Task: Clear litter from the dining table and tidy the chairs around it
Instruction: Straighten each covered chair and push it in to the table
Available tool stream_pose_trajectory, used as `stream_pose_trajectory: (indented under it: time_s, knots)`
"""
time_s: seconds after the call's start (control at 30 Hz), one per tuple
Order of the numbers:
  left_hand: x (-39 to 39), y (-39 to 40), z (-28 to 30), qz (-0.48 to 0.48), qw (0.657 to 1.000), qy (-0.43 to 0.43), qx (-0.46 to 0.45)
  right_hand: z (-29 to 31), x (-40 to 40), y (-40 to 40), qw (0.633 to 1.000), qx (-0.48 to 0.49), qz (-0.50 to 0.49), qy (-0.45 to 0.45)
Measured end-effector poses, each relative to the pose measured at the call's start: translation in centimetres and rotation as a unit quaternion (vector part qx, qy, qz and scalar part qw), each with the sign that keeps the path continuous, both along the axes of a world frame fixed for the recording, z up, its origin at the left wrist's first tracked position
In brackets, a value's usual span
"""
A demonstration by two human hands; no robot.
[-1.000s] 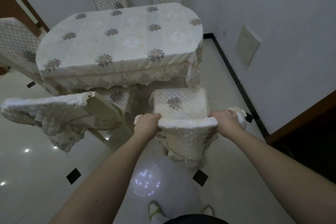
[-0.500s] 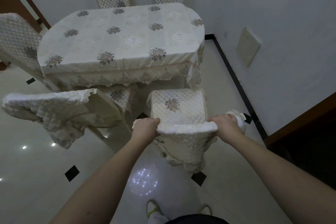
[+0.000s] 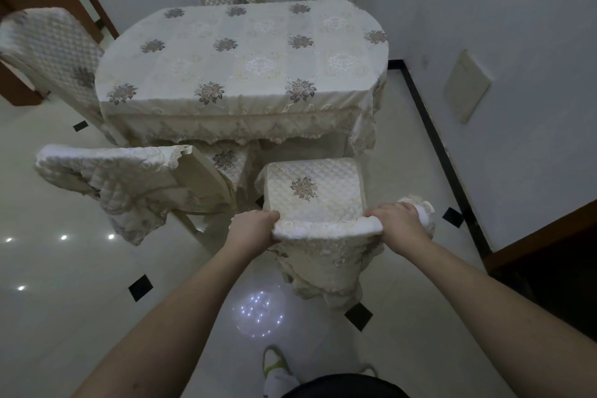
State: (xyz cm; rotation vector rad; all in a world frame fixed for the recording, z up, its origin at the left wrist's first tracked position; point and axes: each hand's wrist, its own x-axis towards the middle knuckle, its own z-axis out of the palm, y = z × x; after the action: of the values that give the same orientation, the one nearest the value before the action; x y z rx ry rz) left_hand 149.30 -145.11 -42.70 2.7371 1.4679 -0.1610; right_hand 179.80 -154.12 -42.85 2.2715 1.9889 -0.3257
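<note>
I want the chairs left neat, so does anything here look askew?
Yes. The cream quilted chair on the near left stands angled to the oval cloth-covered dining table, its cover bunched and hanging crooked. Both hands, left hand and right hand, grip the other near chair.

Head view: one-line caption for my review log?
Both hands, left hand and right hand, grip the near chair backrest, facing the covered dining table.

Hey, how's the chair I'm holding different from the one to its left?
The held chair faces the table squarely, and both hands, left hand and right hand, grip its backrest top; the left chair is touched by no hand and stands angled. The held chair's seat lies mostly in the open; the left chair's seat reaches under the tablecloth. Both wear cream quilted covers.
</note>
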Motion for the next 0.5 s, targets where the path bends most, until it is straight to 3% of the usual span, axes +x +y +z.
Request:
stream_pose_trajectory:
  time_s: [0.5]
  knots:
    - [-0.9,5.1,1.8,0.017,1.000,0.017,0.012,1.8,-1.5,4.9,0.999,-0.006,0.018,0.033]
